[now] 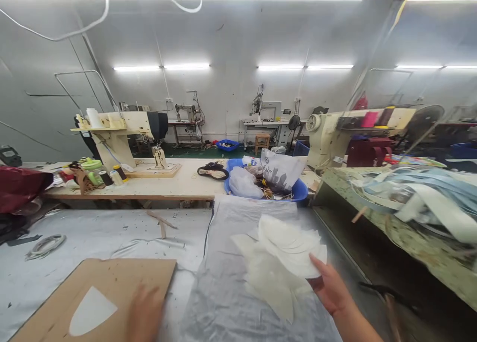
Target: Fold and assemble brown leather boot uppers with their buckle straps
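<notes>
Fanned white pieces [286, 240]: in head view, up over the grey sheet [216, 282]; light, thin, bendy, I'd say, apt to slide apart.
Right hand [330, 285]: pinching the fan's right edge; good place, keeps the layers together.
Left hand [145, 309]: a blur over the cardboard [137, 272]; can't tell its grip.
Lone white piece [93, 312]: flat on that cardboard.
In the way: loose pale pieces [274, 287] below the fan; blue tub [302, 190] beyond.

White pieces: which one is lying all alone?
The piece on the cardboard, beside the left hand; the other pieces overlap in a bunch by the right hand.
</notes>
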### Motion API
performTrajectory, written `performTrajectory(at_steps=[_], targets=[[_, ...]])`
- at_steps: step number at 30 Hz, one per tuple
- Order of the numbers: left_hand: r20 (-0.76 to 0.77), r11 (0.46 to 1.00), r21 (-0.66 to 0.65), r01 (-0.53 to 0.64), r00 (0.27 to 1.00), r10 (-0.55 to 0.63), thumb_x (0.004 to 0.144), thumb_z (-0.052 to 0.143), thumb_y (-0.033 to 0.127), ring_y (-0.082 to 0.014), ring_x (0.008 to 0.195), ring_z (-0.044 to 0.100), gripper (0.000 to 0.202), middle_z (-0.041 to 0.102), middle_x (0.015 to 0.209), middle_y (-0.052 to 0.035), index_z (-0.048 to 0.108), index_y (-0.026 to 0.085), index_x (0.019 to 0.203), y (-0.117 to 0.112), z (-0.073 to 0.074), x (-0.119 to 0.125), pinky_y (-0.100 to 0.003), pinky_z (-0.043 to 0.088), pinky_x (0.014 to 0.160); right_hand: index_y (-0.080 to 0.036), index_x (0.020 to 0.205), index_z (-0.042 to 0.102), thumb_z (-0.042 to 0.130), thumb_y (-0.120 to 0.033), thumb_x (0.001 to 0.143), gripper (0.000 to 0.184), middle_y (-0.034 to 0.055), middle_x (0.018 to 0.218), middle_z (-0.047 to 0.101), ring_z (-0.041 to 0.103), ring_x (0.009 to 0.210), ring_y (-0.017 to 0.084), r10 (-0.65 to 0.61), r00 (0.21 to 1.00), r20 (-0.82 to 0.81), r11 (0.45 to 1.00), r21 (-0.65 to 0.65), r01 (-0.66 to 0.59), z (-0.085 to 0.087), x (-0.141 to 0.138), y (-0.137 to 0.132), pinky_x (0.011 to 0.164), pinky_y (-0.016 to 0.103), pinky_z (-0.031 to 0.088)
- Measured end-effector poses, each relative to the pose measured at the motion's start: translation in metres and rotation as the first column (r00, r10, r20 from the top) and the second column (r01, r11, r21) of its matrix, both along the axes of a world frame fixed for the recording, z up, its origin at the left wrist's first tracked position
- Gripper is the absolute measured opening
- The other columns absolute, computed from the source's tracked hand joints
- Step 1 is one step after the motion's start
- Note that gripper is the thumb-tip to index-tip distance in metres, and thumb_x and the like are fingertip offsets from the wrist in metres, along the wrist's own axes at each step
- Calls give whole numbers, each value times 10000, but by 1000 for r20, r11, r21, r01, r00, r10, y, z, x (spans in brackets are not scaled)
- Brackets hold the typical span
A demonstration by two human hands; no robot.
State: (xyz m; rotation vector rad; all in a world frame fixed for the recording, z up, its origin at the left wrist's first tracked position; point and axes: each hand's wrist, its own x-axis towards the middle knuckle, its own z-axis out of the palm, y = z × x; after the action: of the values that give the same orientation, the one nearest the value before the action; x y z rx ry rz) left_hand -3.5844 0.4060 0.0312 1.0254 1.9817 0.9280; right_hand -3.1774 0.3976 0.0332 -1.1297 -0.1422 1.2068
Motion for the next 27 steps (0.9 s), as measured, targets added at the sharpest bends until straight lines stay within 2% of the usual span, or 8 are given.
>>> performTrajectory(at_steps=[2,5,11,15,17,20,23,27], targets=[[137,980,69,187,971,-195,529,751,97,-288,1259,366,246,644,1076,-15,632,212,711,-28,-5,53,-377,210,1107,-204,1024,588,788,-290,487,579,27,844,712,642,889,270,17,1000,-17,999,50,-17,20,-23,-51,731,381,539],[414,843,192,502,738,-533,513,787,301,-308,1061,558,423,668,1038,-106,671,178,900,-92,4,124,-416,410,956,-211,1135,539,817,-342,464,738,49,934,703,608,980,292,54,998,-15,987,153,-51,44,-60,-133,808,411,509],[682,768,416,486,392,-617,592,705,559,-303,943,606,576,682,962,-138,636,115,954,-204,63,176,-409,449,865,-188,1241,431,701,-486,627,734,130,1135,613,547,1076,316,35,964,264,968,230,-98,45,-83,-271,874,459,454],[618,675,425,603,351,-703,511,781,524,-299,909,600,586,693,865,-119,642,110,900,-250,80,207,-368,451,828,-213,1169,474,627,-416,727,510,116,1225,540,528,1087,283,-400,452,798,916,368,161,48,-39,-333,878,433,445],[557,551,437,711,267,-786,517,777,533,-274,869,599,596,688,864,-108,635,111,913,-277,80,237,-334,456,777,-222,1103,531,592,-383,760,383,100,1149,591,564,1035,268,-363,193,912,932,358,63,58,-13,-364,835,406,476],[502,320,447,835,62,-863,659,679,551,-212,806,588,513,675,859,-77,627,121,933,-331,77,296,-283,443,725,-213,1034,571,617,-375,736,342,93,1050,633,595,977,267,-241,24,970,970,240,40,72,25,-415,802,391,502],[546,179,439,881,-103,-832,696,635,571,-171,732,572,499,661,764,-43,637,125,921,-389,73,365,-255,434,691,-201,923,578,640,-344,694,276,95,1011,628,592,949,265,-205,21,978,956,196,218,79,72,-473,791,383,500],[632,123,324,938,-118,-766,572,663,661,-120,526,508,585,586,540,-13,653,89,694,-462,66,465,-214,393,536,-214,771,581,582,-312,674,138,40,855,637,598,812,216,-231,249,941,930,139,340,89,153,-570,715,306,470]])
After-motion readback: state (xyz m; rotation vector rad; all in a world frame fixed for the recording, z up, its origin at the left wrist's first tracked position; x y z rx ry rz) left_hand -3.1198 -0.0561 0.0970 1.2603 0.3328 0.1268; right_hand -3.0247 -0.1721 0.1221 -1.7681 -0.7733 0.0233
